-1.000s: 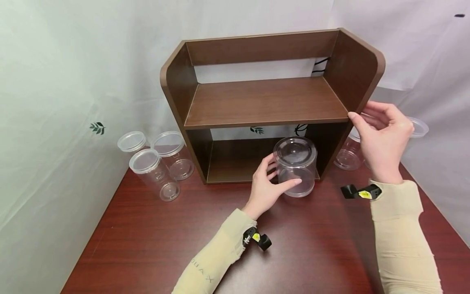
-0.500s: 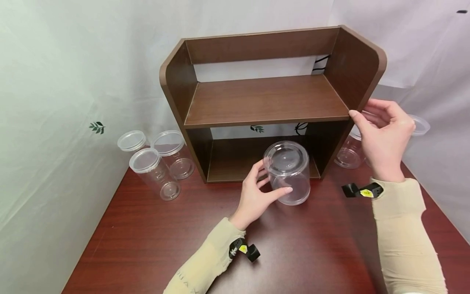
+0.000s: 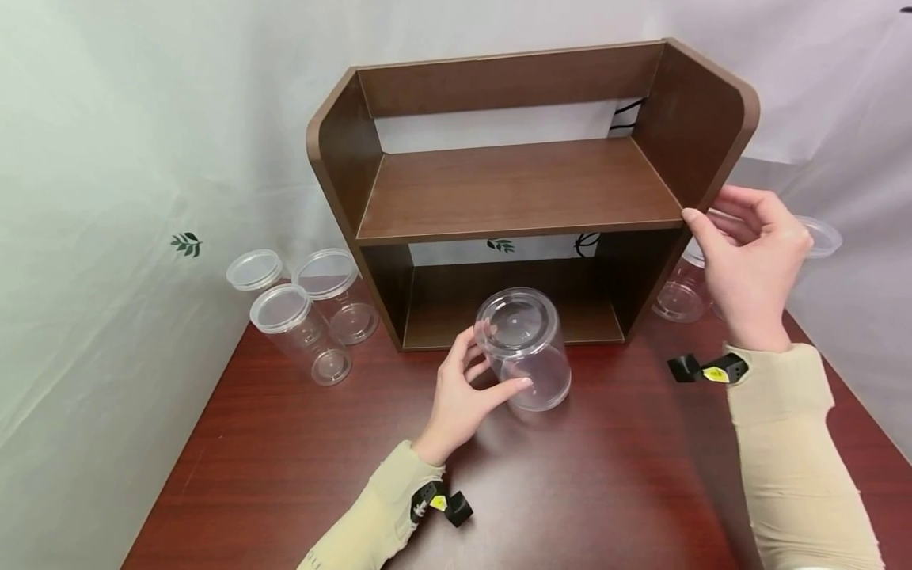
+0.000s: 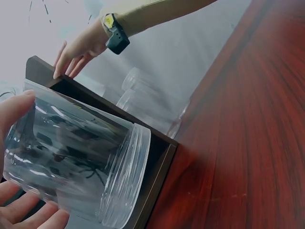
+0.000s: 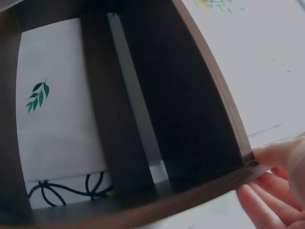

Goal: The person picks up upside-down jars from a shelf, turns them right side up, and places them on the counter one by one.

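My left hand (image 3: 459, 396) holds a clear plastic jar (image 3: 534, 364) by its side in front of the shelf, thumb on the near face and fingers round the far left. The jar's base faces up and its ringed lid end (image 4: 126, 176) points down to the table, as the left wrist view shows. At the shelf's right side panel, my right hand (image 3: 758, 261) grips the front edge at middle-board height. Its thumb (image 5: 274, 155) lies on the front and the fingers go behind the panel. The brown two-tier shelf (image 3: 520, 190) stands upright, both boards bare.
Several clear jars with whitish lids stand left of the shelf, the nearest jar (image 3: 302, 332) by its front corner. More jars (image 3: 680, 297) stand to the right, partly behind my right hand. White cloth (image 3: 128, 158) walls the dark red table (image 3: 285, 467). Black cables (image 5: 71, 191) hang behind the shelf.
My left hand has drawn the jar out from the lower shelf's front, toward the left and nearer me. The jar now leans slightly. My right hand keeps its grip on the shelf side.
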Demonstrator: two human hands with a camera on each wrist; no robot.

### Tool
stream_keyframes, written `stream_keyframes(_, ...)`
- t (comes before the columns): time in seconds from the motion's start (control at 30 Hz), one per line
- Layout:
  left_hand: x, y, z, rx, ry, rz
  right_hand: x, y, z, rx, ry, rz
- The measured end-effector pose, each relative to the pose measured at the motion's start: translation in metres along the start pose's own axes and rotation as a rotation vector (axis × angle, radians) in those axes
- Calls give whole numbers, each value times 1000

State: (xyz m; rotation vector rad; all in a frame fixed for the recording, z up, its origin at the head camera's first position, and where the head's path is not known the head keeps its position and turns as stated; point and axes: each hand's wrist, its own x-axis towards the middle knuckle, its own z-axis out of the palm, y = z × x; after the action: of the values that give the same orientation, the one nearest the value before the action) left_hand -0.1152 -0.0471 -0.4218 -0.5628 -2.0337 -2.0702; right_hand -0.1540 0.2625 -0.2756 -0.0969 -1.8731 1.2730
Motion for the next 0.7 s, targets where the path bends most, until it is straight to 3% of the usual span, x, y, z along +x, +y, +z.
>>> stream_keyframes(0.17, -1, 3, -6, -4, 8, 7, -13, -12, -8, -26, -12, -20)
stream_keyframes(0.3, -1, 8, -7, -21, 14, 22, -34, -23, -10, 98, 60, -90)
stream_keyframes(0.37, 0, 10, -7, -50, 7, 37, -47, -28, -10, 159, 50, -153)
stream_keyframes(0.47, 0, 13, -6, -98, -7, 55, -66, -33, -8, 189, -79, -269)
stream_keyframes(0.57, 0, 16, -6, -126, -20, 67, -83, -33, -4, 159, -301, -355)
stream_keyframes(0.7, -1, 20, -6, -146, -31, 77, -101, -25, 4, 161, -555, -398)
